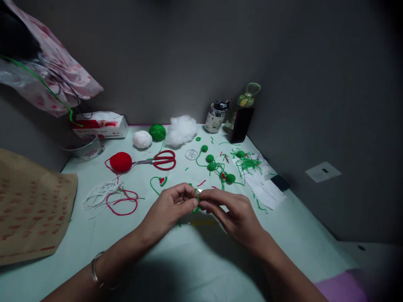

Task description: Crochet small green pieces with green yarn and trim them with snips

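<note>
At the middle of the table, my left hand [174, 205] and my right hand [231, 212] meet, fingertips close together. Between them is a small green crocheted piece [195, 209] with a loop of green yarn; the fingers partly cover it. My left thumb and fingers pinch the piece, while the right fingertips pinch the yarn beside it. Beneath the hands lies a crochet hook [203, 223] with a yellow handle. A small red, white and green crocheted piece [163, 181] with a green tail rests just beyond my left hand.
Red-handled scissors [164, 160] lie near a red yarn ball [121, 162]. Behind are white yarn [142, 139], green yarn [157, 132] and fluffy stuffing [181, 131]. Several green crocheted balls [211, 166] lie right of centre. A pen cup [215, 119], bottle [245, 100] and phone [242, 125] stand by the wall.
</note>
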{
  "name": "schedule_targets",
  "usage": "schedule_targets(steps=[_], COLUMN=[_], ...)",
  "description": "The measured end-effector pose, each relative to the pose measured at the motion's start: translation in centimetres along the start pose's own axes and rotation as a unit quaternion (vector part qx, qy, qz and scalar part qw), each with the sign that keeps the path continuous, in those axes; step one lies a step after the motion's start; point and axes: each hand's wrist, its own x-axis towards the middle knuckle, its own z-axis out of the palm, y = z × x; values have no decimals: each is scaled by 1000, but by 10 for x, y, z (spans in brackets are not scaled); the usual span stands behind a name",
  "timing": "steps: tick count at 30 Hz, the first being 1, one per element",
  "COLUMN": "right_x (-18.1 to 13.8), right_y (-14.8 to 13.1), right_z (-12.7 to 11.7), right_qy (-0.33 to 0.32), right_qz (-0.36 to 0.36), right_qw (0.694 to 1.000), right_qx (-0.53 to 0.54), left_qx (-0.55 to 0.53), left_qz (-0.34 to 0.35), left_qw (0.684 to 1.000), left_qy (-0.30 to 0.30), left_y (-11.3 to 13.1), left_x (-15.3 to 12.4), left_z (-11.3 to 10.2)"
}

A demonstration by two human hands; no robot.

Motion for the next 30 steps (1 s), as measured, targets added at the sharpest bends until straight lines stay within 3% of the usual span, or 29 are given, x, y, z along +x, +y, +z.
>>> schedule_targets(steps=[6, 11, 14, 16, 18, 21, 23, 26, 28, 30], right_x=[1, -4, -8, -9, -7, -1, 2, 3, 3, 1], right_y=[-12, -19, -25, -29, -31, -27, -22, -16, -15, -15], right_z=[-3, -5, -8, -8, -7, -11, -20, -38, -45, -45], right_qy=[71, 76, 104, 125, 107, 27, 39, 166, 187, 158], right_qz=[-60, -68, -73, -43, 51, 200, 215, 186, 186, 198], right_qw=[990, 994, 991, 991, 982, 914, 880, 849, 850, 878], right_qx=[-108, -36, -43, 14, 144, 351, 423, 466, 456, 406], left_qx=[28, 3, 1, 1, -3, 5, 13, 2, -24, -51], left_qz=[8, 8, -9, -19, -20, -10, -7, -13, -19, -22], left_qw=[1000, 999, 1000, 1000, 1000, 1000, 1000, 1000, 1000, 998], left_qy=[-9, -34, -18, -2, -2, -6, 1, 2, 0, -1], left_y=[1, 4, 3, 2, 0, -1, -1, 0, 0, 1], left_x=[1, 2, 2, 2, 2, 2, 2, 3, 3, 2], left_z=[0, 0, 0, -1, -1, -2, -2, -3, -4, -4])
